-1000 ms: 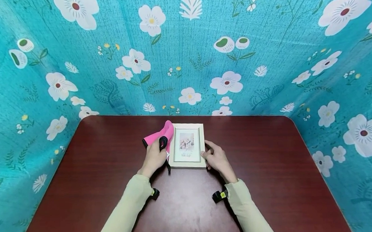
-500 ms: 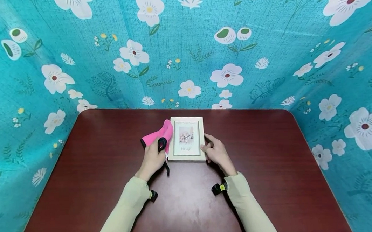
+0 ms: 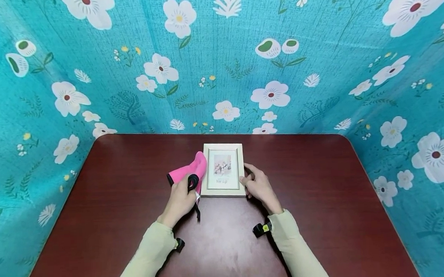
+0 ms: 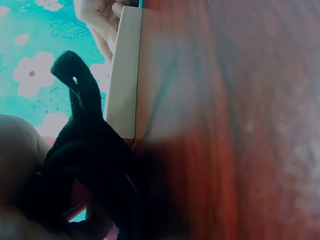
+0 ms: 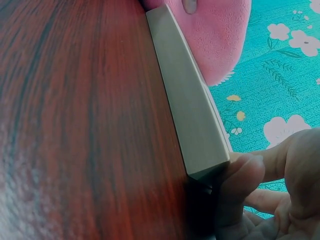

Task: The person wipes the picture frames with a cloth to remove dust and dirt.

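A picture frame (image 3: 225, 192) with a pale rim lies face up near the table's far edge. My right hand (image 3: 259, 188) holds its lower right side, thumb on top; the right wrist view shows those fingers (image 5: 245, 175) at the frame's corner. In my left hand (image 3: 181, 202) I grip a pink plush cloth (image 3: 184, 171) with black trim and a black strap (image 4: 85, 100). The cloth lies along the frame's left side, and its fuzzy pink surface (image 5: 220, 40) shows in the right wrist view. My left fingers are partly hidden by the strap and cloth.
The dark red-brown wooden table (image 3: 323, 200) has rounded far corners. A teal flowered curtain (image 3: 218, 63) hangs behind it and along both sides. A black wrist camera (image 3: 260, 230) sits at my right cuff, another (image 3: 179, 245) at my left.
My left hand and the pink cloth have slid toward me along the frame's left side. The right hand keeps its hold on the frame. The head view has tilted slightly.
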{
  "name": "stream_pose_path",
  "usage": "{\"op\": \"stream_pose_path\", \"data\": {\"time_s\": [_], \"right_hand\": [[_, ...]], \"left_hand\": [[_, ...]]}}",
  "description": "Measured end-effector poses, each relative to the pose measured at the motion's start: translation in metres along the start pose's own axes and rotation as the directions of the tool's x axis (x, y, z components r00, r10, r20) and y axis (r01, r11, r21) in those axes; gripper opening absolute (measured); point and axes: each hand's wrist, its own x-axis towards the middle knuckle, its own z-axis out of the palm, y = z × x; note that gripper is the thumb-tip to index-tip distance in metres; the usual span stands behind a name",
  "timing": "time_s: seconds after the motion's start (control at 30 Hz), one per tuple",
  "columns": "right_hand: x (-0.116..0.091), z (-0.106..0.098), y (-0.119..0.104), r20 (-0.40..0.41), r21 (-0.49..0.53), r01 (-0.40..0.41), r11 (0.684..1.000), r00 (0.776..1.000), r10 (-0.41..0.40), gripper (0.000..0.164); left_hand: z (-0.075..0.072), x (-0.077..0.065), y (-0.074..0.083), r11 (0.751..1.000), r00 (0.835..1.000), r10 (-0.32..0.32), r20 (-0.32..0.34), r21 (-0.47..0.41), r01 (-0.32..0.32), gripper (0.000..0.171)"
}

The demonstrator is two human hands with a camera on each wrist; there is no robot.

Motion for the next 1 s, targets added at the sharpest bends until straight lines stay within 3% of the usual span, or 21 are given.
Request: {"op": "stream_pose_path", "data": {"time_s": [0.17, 0.33, 0.43, 0.7, 1.0], "right_hand": [[0.000, 0.002, 0.002, -0.015, -0.010, 0.016, 1.000, 1.000, -0.016, 0.058], [0.000, 0.003, 0.004, -0.018, -0.025, 0.030, 0.999, 0.999, -0.031, 0.058], [-0.001, 0.004, 0.004, -0.015, -0.017, 0.023, 1.000, 1.000, -0.023, 0.058], [-0.002, 0.003, 0.002, -0.006, -0.008, 0.012, 1.000, 1.000, -0.012, 0.059], [0.001, 0.002, 0.002, 0.001, 0.006, 0.001, 1.000, 1.000, -0.001, 0.060]], "left_hand": [[-0.006, -0.008, 0.003, 0.999, 0.999, 0.030, 0.015, -0.020, -0.030, 0.022], [-0.028, -0.020, 0.035, 0.997, 0.999, 0.039, 0.030, -0.072, -0.037, 0.020], [-0.038, -0.026, 0.052, 0.998, 0.999, 0.016, 0.038, -0.054, -0.014, 0.020], [-0.044, -0.039, 0.059, 0.998, 0.994, -0.057, 0.095, -0.023, 0.059, 0.029], [-0.048, -0.048, 0.060, 1.000, 0.996, -0.025, 0.087, -0.015, 0.027, 0.033]]}}
